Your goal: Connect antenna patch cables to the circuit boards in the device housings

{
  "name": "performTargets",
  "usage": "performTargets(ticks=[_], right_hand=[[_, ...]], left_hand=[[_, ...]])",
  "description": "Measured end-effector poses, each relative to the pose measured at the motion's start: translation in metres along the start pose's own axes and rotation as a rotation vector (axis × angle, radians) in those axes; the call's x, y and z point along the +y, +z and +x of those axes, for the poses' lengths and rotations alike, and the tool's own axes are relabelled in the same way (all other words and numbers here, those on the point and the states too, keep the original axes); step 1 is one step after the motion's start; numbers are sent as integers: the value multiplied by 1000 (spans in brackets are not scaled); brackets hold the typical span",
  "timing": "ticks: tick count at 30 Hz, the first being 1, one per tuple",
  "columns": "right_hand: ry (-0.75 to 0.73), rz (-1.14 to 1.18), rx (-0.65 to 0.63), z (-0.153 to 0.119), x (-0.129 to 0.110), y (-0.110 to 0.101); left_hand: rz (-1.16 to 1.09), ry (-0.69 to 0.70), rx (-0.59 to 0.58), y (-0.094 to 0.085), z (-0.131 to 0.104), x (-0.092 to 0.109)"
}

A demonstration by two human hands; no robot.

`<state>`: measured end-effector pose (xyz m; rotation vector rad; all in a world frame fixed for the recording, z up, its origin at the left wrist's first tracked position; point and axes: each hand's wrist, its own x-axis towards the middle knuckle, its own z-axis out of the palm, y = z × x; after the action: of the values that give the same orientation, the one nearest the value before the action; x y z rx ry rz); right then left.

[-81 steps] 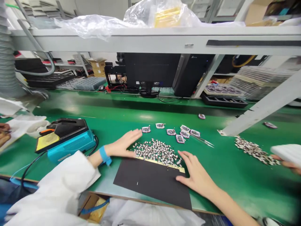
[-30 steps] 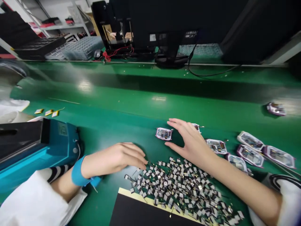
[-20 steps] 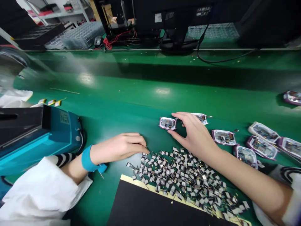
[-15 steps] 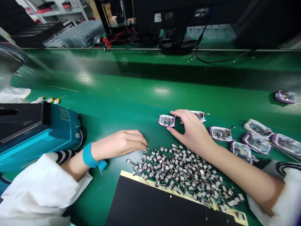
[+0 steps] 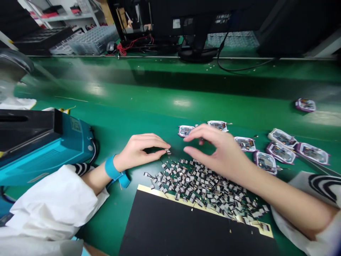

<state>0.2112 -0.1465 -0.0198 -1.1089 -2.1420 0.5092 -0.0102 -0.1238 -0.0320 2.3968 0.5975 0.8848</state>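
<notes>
Beyond the pile (image 5: 204, 185), a part (image 5: 168, 152) is pinched by the left hand (image 5: 138, 151); to its right, the right hand (image 5: 222, 149) is held spread.

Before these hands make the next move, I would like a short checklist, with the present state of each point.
1. Left hand pinches a small grey-and-black part: ok.
2. Right hand has thumb and index finger apart: ok.
3. Rounded white-and-purple case beyond the right fingertips lies with circuitry facing up: ok.
4. Right hand clear of that case: cannot tell; they overlap in view.
5. Loose grey-and-black parts kept off the black sheet with yellow edging: not ok; some overlie the edging.
</notes>
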Motion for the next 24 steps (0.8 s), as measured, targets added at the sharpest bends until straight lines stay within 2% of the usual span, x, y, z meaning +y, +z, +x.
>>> performTargets(ticks=[2,4,8,13,19,24], right_hand=[[39,87,-115,-3,-7,7],[68,138,-147,-7,-9,15],[35,166,-106,-11,-8,23],[-20,202,-55,-11,-7,23],[42,142,-68,-10,-7,20],[84,109,-121,-8,-1,19]], left_hand=[[-10,26,56,5,1,5],[-25,30,80,10,2,10],[-40,10,89,19,3,16],[-12,16,113,21,2,14],[85,55,126,19,2,16],[189,-22,172,18,0,16]])
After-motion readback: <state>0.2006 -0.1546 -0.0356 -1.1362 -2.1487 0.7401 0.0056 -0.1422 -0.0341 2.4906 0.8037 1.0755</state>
